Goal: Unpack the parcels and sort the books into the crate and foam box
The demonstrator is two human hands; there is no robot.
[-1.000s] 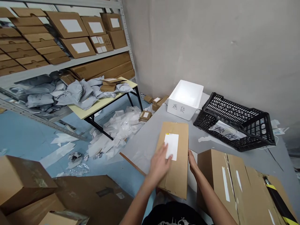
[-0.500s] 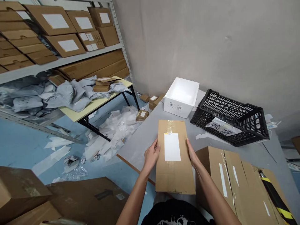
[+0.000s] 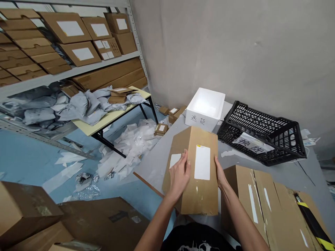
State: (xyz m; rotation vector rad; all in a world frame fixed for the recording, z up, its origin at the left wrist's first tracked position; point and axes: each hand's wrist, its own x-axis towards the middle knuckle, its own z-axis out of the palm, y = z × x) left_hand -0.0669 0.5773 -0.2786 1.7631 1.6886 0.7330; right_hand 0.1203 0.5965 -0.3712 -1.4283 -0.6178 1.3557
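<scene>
A long brown cardboard box point(image 3: 201, 195) with white labels on two faces is tipped up over the near edge of the grey table point(image 3: 157, 160). My left hand point(image 3: 180, 176) lies on its left face, fingers over the corner edge beside the smaller label. My right hand point(image 3: 220, 172) presses against its right side, fingers mostly hidden behind the box. Both hands hold the box between them.
A white foam bin point(image 3: 205, 109) and a black plastic crate point(image 3: 264, 137) stand at the back of the table. A large taped carton point(image 3: 264, 205) sits right of the box. Shelves of cartons, a yellow folding table point(image 3: 110, 116) with grey mailers, floor litter and big cartons lie left.
The box has been rolled onto another side and lifted at the far end, so two labelled faces show. My left hand moved from the box's side onto its left face.
</scene>
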